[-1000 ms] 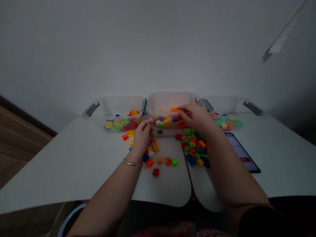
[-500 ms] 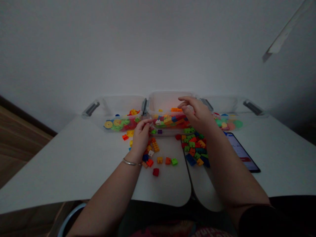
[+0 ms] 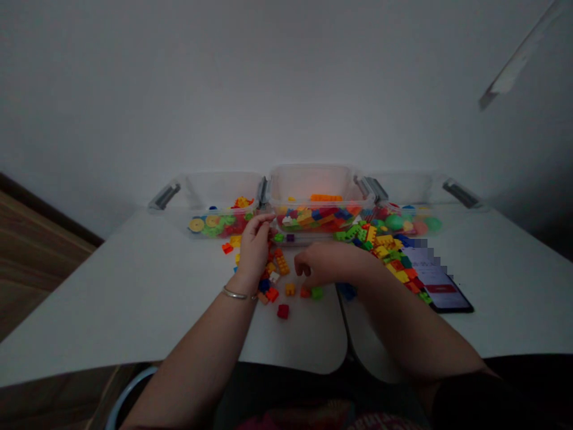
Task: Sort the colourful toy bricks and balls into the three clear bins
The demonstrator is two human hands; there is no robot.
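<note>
My left hand [image 3: 254, 246] rests at the front left corner of the middle clear box [image 3: 313, 179], which holds mixed coloured bricks. Its fingertips are pinched together at the rim; what they hold is hidden. My right hand [image 3: 326, 266] lies low on the white table [image 3: 134, 286], knuckles up and fingers curled down. It is just behind a small orange brick [image 3: 305, 292] and a green brick [image 3: 317, 292]. Whether it holds anything is hidden. A yellow brick [image 3: 290, 289] and a red brick [image 3: 282, 311] lie loose nearby.
A clear box with coloured discs [image 3: 215, 224] stands on the left and another clear box [image 3: 412, 222] on the right. A band of loose bricks [image 3: 387, 251] runs from the middle box onto a phone [image 3: 443, 289]. A seam [image 3: 342, 334] splits the table.
My right hand has dropped from above the middle box to the table in front of it, moving left. The brick pile now lies further right, onto the phone. My left hand has stayed put.
</note>
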